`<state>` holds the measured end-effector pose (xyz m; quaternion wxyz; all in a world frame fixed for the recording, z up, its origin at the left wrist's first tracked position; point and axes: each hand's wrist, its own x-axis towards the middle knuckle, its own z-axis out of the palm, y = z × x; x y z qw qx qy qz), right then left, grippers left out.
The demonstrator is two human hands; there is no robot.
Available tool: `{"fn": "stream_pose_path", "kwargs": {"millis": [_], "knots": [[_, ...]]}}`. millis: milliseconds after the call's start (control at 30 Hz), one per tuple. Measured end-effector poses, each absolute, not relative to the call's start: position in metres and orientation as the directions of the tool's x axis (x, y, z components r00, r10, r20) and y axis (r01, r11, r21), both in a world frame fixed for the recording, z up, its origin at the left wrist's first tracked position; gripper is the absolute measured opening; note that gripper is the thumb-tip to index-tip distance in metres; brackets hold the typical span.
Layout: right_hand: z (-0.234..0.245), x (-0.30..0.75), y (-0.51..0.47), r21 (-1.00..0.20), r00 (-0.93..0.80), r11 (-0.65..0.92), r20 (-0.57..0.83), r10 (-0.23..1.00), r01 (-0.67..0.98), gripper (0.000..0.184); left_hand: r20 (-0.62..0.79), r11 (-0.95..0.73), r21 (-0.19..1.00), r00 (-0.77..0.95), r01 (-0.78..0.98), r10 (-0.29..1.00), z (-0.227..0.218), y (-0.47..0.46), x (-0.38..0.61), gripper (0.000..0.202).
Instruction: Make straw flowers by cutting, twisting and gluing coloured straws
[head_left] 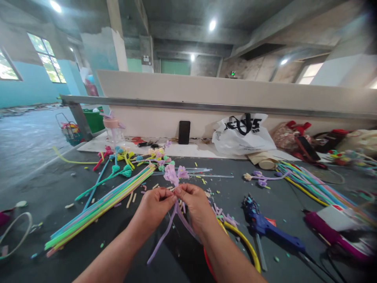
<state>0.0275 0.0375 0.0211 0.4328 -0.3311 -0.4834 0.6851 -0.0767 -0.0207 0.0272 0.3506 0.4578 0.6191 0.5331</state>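
Note:
Both hands meet at the middle, above the dark tabletop. My left hand (157,204) is closed in a pinch on the stem of a lilac pipe-cleaner flower (174,175). From the other side, my right hand (193,200) pinches the same stem, its thumb and fingertips close to the left ones. Ruffled lilac petals stand up above the fingers. Two lilac stem ends hang below, one slanting to the lower left and the other running behind my right hand. Fingertips hide the point where the stems join.
Pastel pipe cleaners (100,208) lie in a bundle at left, with finished flowers (126,157) behind. A blue glue gun (268,228) and its cord are at right. Cut lilac pieces (225,216) lie near a yellow ring (250,251). A phone (184,132) leans at the back.

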Motion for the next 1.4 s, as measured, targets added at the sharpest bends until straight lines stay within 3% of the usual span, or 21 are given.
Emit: {"fn": "stream_pose_path", "kwargs": {"millis": [133, 233, 533, 633, 700, 867, 1033, 1167, 1400], "knots": [[0.019, 0.028, 0.036, -0.893, -0.487, -0.243, -0.031, 0.873, -0.378, 0.016, -0.111, 0.085, 0.987, -0.202, -0.133, 0.973, 0.025, -0.022, -0.076, 0.025], [0.018, 0.028, 0.035, -0.811, -0.554, -0.35, -0.039, 0.831, -0.468, 0.016, -0.125, 0.093, 0.938, -0.076, -0.333, 0.989, 0.026, -0.024, -0.076, 0.023], [0.028, 0.032, 0.03, -0.641, -0.726, -0.545, 0.028, 0.687, -0.54, 0.015, -0.194, 0.231, 0.675, 0.134, -0.701, 0.972, 0.028, -0.031, -0.07, 0.012], [0.028, 0.032, 0.029, -0.617, -0.76, -0.569, 0.072, 0.646, -0.543, 0.016, -0.184, 0.217, 0.686, 0.123, -0.694, 0.975, 0.031, -0.033, -0.067, 0.013], [0.025, 0.03, 0.03, -0.632, -0.742, -0.543, 0.078, 0.666, -0.553, 0.015, -0.166, 0.161, 0.769, 0.049, -0.618, 0.985, 0.032, -0.032, -0.068, 0.016], [0.016, 0.026, 0.037, -0.811, -0.533, -0.307, 0.007, 0.846, -0.497, 0.015, -0.08, 0.033, 0.987, -0.296, -0.16, 0.952, 0.029, -0.025, -0.074, 0.021], [0.013, 0.027, 0.043, -0.937, -0.433, -0.142, 0.01, 0.901, -0.318, 0.017, 0.143, -0.057, 0.97, -0.365, 0.235, 0.92, 0.023, -0.019, -0.077, 0.018], [0.012, 0.029, 0.046, -0.942, -0.45, -0.167, -0.019, 0.893, -0.292, 0.016, 0.091, -0.048, 0.986, -0.275, 0.158, 0.957, 0.022, -0.018, -0.077, 0.022], [0.015, 0.026, 0.04, -0.823, -0.525, -0.314, -0.023, 0.851, -0.474, 0.02, -0.017, -0.017, 0.98, -0.169, -0.198, 0.986, 0.019, -0.019, -0.073, 0.028]]}}
